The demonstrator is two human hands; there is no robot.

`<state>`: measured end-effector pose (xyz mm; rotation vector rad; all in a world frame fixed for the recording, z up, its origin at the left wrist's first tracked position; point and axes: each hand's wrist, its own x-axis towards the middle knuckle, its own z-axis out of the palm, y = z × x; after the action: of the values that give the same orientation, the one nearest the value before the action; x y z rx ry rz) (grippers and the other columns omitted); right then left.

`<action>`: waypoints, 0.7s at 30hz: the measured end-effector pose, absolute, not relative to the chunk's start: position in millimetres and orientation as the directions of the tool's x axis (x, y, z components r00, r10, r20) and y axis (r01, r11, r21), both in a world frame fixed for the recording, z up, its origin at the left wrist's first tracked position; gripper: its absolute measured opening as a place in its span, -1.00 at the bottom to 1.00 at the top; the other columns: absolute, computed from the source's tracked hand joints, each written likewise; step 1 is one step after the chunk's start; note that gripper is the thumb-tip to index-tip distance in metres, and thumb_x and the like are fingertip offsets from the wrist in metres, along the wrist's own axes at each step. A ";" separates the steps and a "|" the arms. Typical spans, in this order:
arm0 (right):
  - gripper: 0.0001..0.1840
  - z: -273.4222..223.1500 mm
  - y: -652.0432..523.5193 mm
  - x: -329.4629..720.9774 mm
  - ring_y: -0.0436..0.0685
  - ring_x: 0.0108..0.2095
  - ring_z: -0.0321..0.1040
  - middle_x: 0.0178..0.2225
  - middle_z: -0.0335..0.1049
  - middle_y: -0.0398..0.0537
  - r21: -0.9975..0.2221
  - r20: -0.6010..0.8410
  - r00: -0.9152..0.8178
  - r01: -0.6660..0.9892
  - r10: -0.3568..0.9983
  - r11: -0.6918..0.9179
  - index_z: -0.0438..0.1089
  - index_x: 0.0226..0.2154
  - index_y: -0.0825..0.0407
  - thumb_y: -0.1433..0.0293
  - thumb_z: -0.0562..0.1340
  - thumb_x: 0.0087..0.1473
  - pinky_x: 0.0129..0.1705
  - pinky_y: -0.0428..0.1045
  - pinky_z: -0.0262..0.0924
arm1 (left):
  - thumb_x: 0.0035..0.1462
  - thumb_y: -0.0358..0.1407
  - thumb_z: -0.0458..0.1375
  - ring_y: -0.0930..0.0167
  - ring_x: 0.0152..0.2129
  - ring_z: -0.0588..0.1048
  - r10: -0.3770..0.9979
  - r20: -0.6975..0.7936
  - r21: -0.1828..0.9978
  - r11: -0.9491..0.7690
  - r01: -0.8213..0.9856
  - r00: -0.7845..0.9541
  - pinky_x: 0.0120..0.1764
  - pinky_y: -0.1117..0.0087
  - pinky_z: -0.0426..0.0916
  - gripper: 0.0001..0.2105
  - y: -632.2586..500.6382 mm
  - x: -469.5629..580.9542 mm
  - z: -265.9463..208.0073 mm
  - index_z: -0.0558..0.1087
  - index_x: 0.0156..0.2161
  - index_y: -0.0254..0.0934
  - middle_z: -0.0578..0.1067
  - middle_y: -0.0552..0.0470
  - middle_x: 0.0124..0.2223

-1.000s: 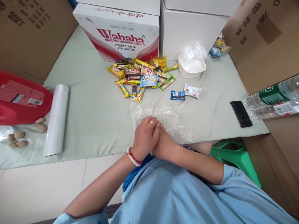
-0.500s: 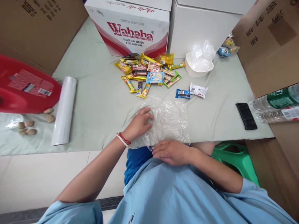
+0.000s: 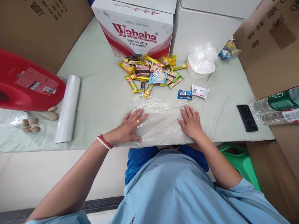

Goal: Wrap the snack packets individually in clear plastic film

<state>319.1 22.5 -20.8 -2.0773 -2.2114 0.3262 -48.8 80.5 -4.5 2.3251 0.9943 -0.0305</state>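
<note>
Film (image 3: 161, 123) lies on the table (image 3: 98, 102) at its near edge, right in front of the person, with its far side close to the pile of snacks (image 3: 157, 77); whether the 2 touch, I cannot tell. What has just changed is the hands: 1 second ago they are together over the crumpled film, and now they are well apart, 1 at each side of it. The left hand (image 3: 131, 126) rests palm down on the left part, fingers spread wide, thumb toward the near edge. The right hand (image 3: 191, 123) lies palm down at the right part, fingers a little less spread. Neither is closed around anything; they seem to press rather than pinch.

Between them the film is smoother than 0.5 seconds ago, with taut creases running from hand to hand. For the work, this likely means a flatter, more even sheet, though wrinkles remain along its far side.

The snacks stay heaped beyond it, and 2 packets, a blue one (image 3: 184, 94) and a white one (image 3: 200, 91), lie side by side past the right hand. The roll (image 3: 67, 109) is untouched, well to the left.
</note>
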 end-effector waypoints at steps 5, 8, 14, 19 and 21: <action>-0.30 -14.8 48.5 343.3 0.51 0.54 -0.23 0.56 -0.13 0.19 -0.169 -0.099 0.015 0.985 0.995 -0.031 0.15 0.46 0.06 0.08 0.02 0.44 0.45 0.58 -0.28 | 0.03 -0.04 0.40 -0.05 0.54 -0.22 0.669 -0.281 0.487 -0.518 0.703 0.688 0.44 -0.29 -0.33 0.13 86.8 -64.0 -1.1 -0.16 0.55 -0.06 -0.23 -0.26 0.60; -0.35 2.7 54.8 343.5 0.56 0.48 -0.08 0.50 0.02 0.33 -0.228 0.022 -0.013 0.973 1.000 0.018 0.31 0.35 0.12 0.11 0.13 0.37 0.42 0.57 -0.11 | 0.01 -0.04 0.40 -0.05 0.54 -0.23 0.672 -0.331 0.447 -0.507 0.737 0.663 0.44 -0.30 -0.36 0.14 84.8 -65.4 -0.3 -0.16 0.55 -0.11 -0.23 -0.28 0.60; -0.56 33.9 30.4 255.6 0.29 0.21 0.37 0.16 0.50 0.17 -0.400 0.264 -0.494 0.726 0.829 0.560 0.48 0.18 0.04 0.27 0.04 0.46 0.32 0.25 0.27 | 0.13 -0.22 0.20 0.01 0.54 -0.27 0.647 -0.348 0.467 -0.507 0.724 0.678 0.45 -0.30 -0.27 -0.03 86.1 -67.1 13.8 -0.19 0.55 -0.13 -0.29 -0.20 0.61; -0.43 7.3 3.0 188.0 0.37 0.49 -0.01 0.48 0.15 0.09 -0.376 0.063 -0.722 0.623 0.689 0.686 0.31 0.37 0.00 0.12 0.13 0.45 0.50 0.46 -0.11 | 0.09 -0.38 0.06 0.02 0.54 -0.16 0.826 -0.180 0.416 -0.428 0.803 0.534 0.45 -0.27 -0.08 -0.38 87.0 -58.4 33.6 0.36 0.31 -0.18 -0.01 -0.11 0.58; -0.41 -5.0 -0.6 182.6 0.37 0.52 -0.08 0.51 0.08 0.07 -0.384 0.017 -0.714 0.642 0.700 0.664 0.27 0.40 -0.03 0.10 0.12 0.45 0.50 0.52 -0.23 | 0.10 -0.41 0.06 0.00 0.51 -0.03 0.924 0.013 0.386 -0.358 0.850 0.383 0.42 -0.24 0.06 -0.55 74.8 -40.8 46.0 0.51 0.10 -0.22 0.19 -0.15 0.50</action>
<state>182.6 -0.6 -5.0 -1.1039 -2.7146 0.5319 -40.8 74.8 46.0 2.3307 1.5529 0.3278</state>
